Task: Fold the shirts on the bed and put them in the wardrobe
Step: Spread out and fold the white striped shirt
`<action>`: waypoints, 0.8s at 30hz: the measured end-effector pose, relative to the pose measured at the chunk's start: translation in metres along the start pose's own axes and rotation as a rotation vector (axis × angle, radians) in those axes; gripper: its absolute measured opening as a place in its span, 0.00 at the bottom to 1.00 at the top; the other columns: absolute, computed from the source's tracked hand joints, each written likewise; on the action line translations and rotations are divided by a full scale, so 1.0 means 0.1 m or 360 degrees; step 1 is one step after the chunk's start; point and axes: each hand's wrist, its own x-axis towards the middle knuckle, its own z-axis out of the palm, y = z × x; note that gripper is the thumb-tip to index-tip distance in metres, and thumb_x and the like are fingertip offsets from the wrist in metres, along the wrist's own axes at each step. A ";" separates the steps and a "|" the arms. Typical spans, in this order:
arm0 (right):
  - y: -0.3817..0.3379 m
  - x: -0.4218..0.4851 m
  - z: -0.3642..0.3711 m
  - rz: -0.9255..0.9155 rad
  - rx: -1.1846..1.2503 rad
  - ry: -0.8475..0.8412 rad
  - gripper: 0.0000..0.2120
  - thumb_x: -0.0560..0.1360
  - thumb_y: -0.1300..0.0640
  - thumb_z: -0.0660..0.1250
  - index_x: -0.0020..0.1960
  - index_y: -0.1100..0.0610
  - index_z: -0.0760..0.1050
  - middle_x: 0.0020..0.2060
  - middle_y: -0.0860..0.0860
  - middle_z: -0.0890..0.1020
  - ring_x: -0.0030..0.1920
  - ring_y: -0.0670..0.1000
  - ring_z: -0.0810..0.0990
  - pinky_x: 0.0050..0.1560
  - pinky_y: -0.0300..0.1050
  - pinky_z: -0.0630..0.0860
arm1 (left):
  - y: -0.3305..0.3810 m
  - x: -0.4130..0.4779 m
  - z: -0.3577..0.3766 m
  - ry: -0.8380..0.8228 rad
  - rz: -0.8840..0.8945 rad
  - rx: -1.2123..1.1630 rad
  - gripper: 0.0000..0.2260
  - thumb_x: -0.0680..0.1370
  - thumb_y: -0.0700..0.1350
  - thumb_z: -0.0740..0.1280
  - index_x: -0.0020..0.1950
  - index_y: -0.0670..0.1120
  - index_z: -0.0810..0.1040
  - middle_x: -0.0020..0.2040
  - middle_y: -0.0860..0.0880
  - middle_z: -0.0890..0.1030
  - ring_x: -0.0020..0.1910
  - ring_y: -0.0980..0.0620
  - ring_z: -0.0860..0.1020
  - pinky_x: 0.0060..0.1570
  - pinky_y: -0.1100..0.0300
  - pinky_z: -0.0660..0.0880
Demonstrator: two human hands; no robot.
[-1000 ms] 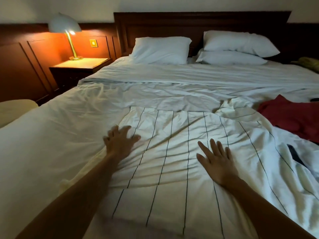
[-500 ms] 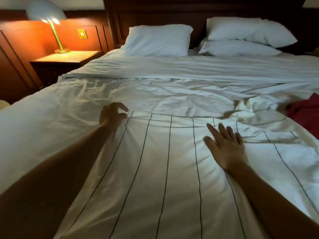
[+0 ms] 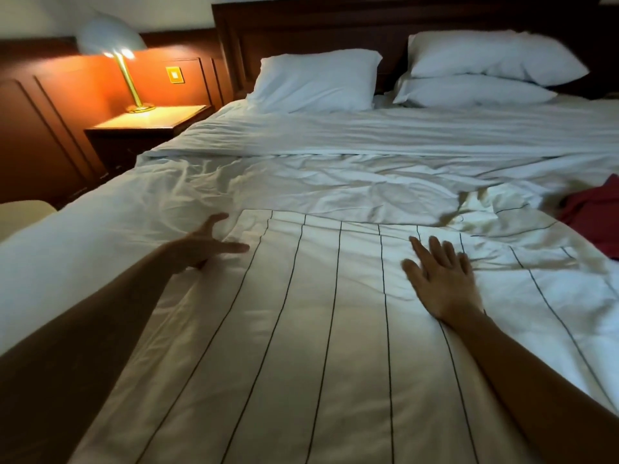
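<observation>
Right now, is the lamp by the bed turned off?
No, the bedside lamp is lit and throws orange light on the nightstand under it.

The striped white shirt (image 3: 318,329) runs off the bottom edge, its left border covered by the left forearm (image 3: 83,346). The left hand (image 3: 204,244), at the shirt's far left corner, is blurred (whether its fingers touch cloth cannot be told). Right of the shirt, a red garment (image 3: 596,219) is cut by the frame; left of it, a cream shape (image 3: 23,214) is cropped beyond naming.
</observation>
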 end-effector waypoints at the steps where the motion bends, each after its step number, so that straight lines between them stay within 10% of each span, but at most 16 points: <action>1: 0.00 -0.04 -0.01 -0.0009 -0.0012 -0.0063 0.30 0.80 0.35 0.43 0.80 0.40 0.42 0.81 0.50 0.45 0.80 0.52 0.40 0.78 0.54 0.38 | -0.03 -0.13 -0.05 -0.0101 -0.0046 0.0020 0.52 0.63 0.57 0.81 0.80 0.60 0.54 0.79 0.43 0.58 0.74 0.38 0.63 0.63 0.47 0.69; 7: -0.12 -0.71 -0.13 -0.0047 -0.0149 -0.0256 0.38 0.71 0.25 0.32 0.78 0.37 0.35 0.80 0.52 0.41 0.80 0.57 0.42 0.78 0.56 0.43 | -0.11 -0.88 -0.11 -0.0493 -0.0079 0.0374 0.56 0.64 0.48 0.84 0.80 0.65 0.49 0.77 0.52 0.54 0.73 0.43 0.60 0.52 0.52 0.74; 12: -0.18 -1.41 -0.24 -0.0096 -0.0076 -0.0401 0.36 0.75 0.27 0.37 0.79 0.39 0.37 0.80 0.54 0.40 0.79 0.59 0.41 0.78 0.56 0.42 | -0.40 -1.31 -0.01 -0.0045 0.0215 0.0460 0.42 0.68 0.37 0.81 0.77 0.46 0.64 0.78 0.45 0.64 0.70 0.45 0.70 0.56 0.62 0.69; 16: -0.20 -1.84 -0.40 -0.0110 -0.0012 -0.0481 0.32 0.79 0.32 0.42 0.79 0.39 0.39 0.80 0.53 0.40 0.79 0.59 0.39 0.77 0.54 0.39 | -0.43 -1.76 0.01 -0.0246 0.0018 0.0282 0.45 0.71 0.50 0.79 0.81 0.52 0.57 0.79 0.48 0.60 0.70 0.47 0.67 0.58 0.58 0.69; 19: -0.24 -2.10 -0.51 -0.0148 -0.0001 -0.0514 0.46 0.65 0.22 0.29 0.79 0.39 0.40 0.80 0.53 0.42 0.80 0.59 0.41 0.77 0.55 0.42 | -0.41 -2.08 -0.12 -0.0432 -0.0050 0.0581 0.57 0.61 0.56 0.84 0.80 0.63 0.52 0.81 0.51 0.56 0.75 0.43 0.63 0.60 0.50 0.75; 24: -0.25 -2.45 -0.67 -0.0211 -0.0019 -0.0466 0.43 0.70 0.24 0.31 0.80 0.40 0.46 0.80 0.52 0.49 0.79 0.58 0.49 0.78 0.54 0.48 | -0.69 -2.47 -0.16 -0.0051 0.0234 0.0692 0.30 0.64 0.48 0.83 0.64 0.58 0.78 0.70 0.47 0.75 0.65 0.47 0.75 0.56 0.59 0.73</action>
